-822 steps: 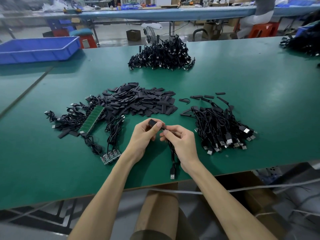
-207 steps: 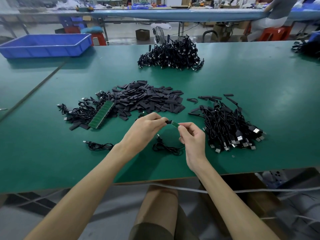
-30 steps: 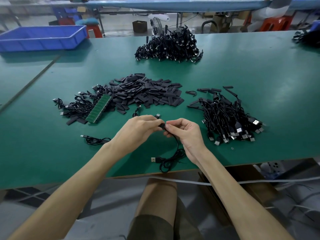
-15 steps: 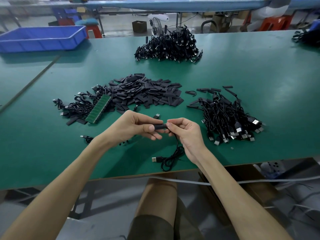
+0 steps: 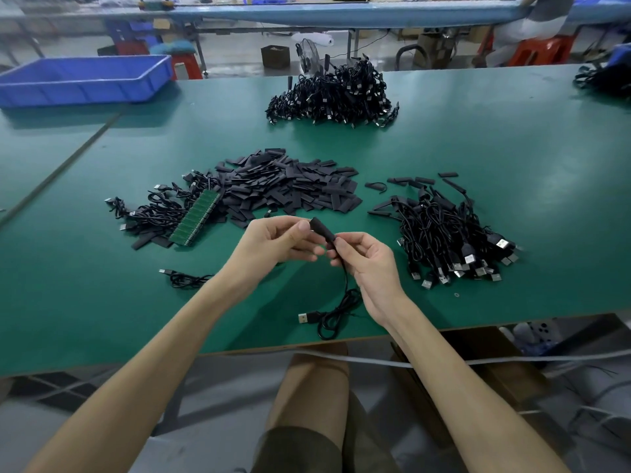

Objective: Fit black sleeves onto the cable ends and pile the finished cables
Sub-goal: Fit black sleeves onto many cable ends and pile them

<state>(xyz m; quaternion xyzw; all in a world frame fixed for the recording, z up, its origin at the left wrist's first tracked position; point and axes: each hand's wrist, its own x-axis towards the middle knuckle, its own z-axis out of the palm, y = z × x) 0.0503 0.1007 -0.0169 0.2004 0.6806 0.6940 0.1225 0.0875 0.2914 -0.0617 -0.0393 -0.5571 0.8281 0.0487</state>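
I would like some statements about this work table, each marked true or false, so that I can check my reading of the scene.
1. The left hand and the right hand hold one black sleeve between them. True.
2. The blue tray stands at the far right. False: it stands at the far left.
3. The USB plug of the held cable lies on the green table. True.
4. The strip of green boards lies on the right cable pile. False: it lies left of the sleeve pile, among loose cables.
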